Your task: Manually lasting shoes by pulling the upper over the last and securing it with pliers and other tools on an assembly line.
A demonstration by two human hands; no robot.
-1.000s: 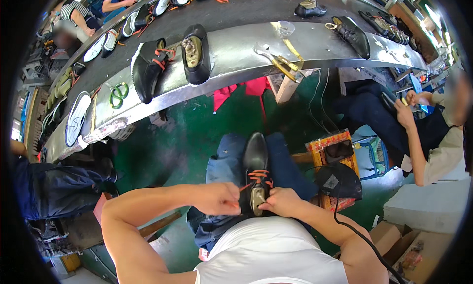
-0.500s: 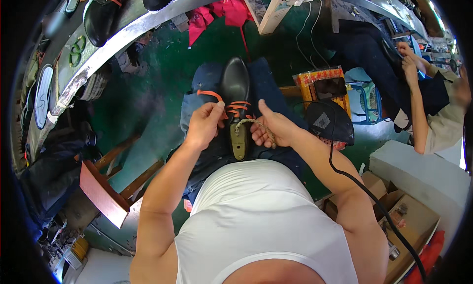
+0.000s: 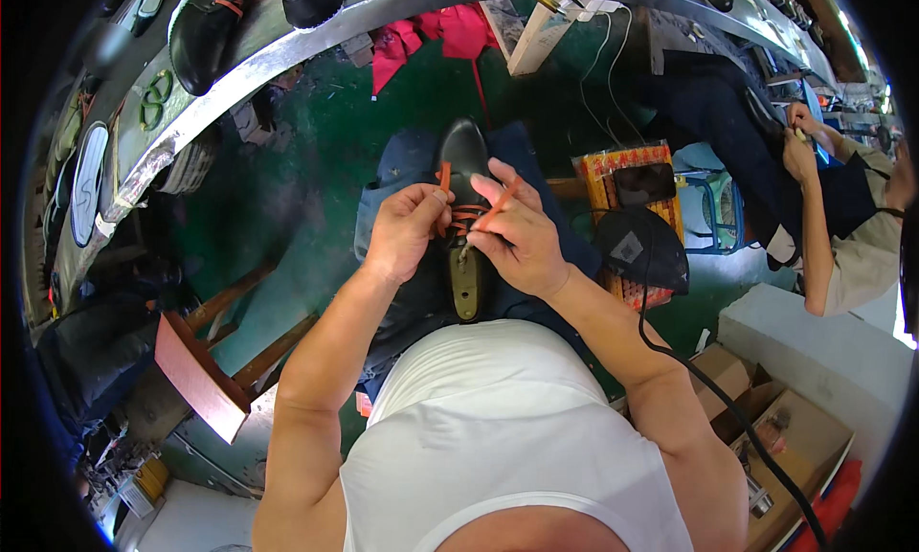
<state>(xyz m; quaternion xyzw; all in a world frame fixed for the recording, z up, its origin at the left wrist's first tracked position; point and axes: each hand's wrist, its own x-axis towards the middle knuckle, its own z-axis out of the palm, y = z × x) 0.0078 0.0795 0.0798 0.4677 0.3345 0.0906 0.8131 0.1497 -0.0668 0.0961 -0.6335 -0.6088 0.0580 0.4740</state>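
A black dress shoe (image 3: 463,159) lies on my lap, toe pointing away, its olive insole (image 3: 465,282) showing at the heel end. An orange lace (image 3: 444,178) runs through its eyelets. My left hand (image 3: 404,231) pinches one end of the lace at the shoe's left side. My right hand (image 3: 517,236) grips the other end, which sticks up between its fingers, over the shoe's right side. Both hands touch the shoe's throat.
A curved metal conveyor (image 3: 239,73) with black shoes (image 3: 206,30) arcs across the top. A wooden stool (image 3: 196,370) stands at my left. A black device with a cable (image 3: 639,250) and an orange crate (image 3: 622,164) sit to my right. Another person (image 3: 842,217) sits at the right, and cardboard boxes (image 3: 766,428) lie below.
My head has tipped down, so the conveyor moved up and out of view. Both hands pulled the orange lace ends up and apart over the shoe.
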